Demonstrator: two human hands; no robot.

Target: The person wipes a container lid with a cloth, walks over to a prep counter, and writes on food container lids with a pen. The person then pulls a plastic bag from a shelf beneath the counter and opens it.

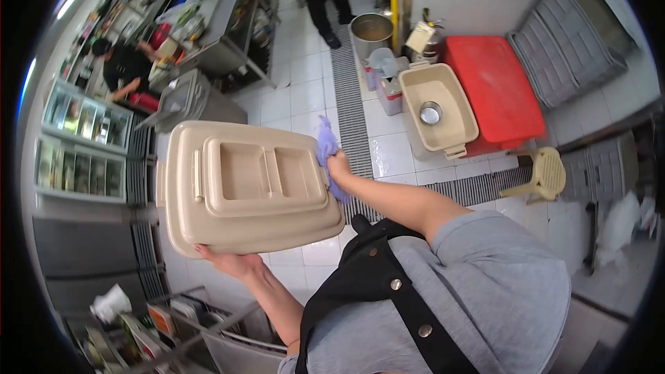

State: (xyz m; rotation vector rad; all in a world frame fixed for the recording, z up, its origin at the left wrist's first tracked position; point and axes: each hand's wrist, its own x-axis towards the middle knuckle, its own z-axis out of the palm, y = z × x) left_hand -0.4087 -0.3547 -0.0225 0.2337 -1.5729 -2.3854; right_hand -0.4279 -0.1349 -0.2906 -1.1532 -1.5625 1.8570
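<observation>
A large beige plastic lid (284,225), with two recessed panels on its face, is held up in front of me above the tiled floor. My left hand (232,263) grips its lower left edge, fingers partly hidden underneath. At its right end, my right hand (338,165) is closed on a crumpled purple cloth (326,140), which presses against the edge of the lid.
A beige tub (449,140) with a metal bowl (430,112) inside stands beside a red-lidded bin (492,86). Nearby are a metal pot (371,30) and a beige stool (547,174). A drain grate (352,90) crosses the floor. Two other people stand farther back.
</observation>
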